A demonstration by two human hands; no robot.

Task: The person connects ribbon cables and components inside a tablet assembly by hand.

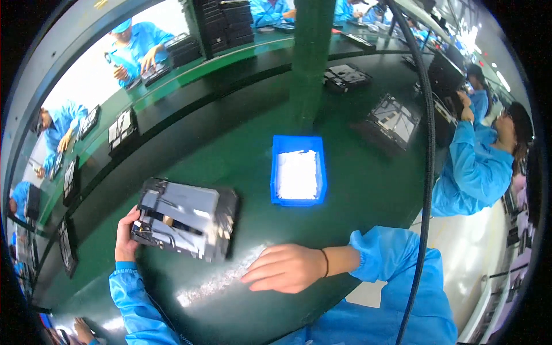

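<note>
At the left of the table, my left hand (125, 238) is closed on the near left edge of a black tray (227, 221). Grey flat panels (181, 198), dark strips and thin cables of an electronic part show on its top; the tray's right end is blurred. My right hand (287, 267) is palm down over the table, fingers stretched to the left and slightly bent. Its thumb is hidden, and nothing shows in its fingers. Beneath and beside its fingertips runs a shiny, pale speckled strip (210, 286), whose material I cannot make out.
A blue bin (297, 141) of small white pieces (297, 175) stands mid-table. Similar loaded trays (395, 121) sit far right and along the belt (230, 95) at left. A green post (312, 63) and a hanging black cable (428, 144) cross the view. Co-workers in blue (474, 164) sit around.
</note>
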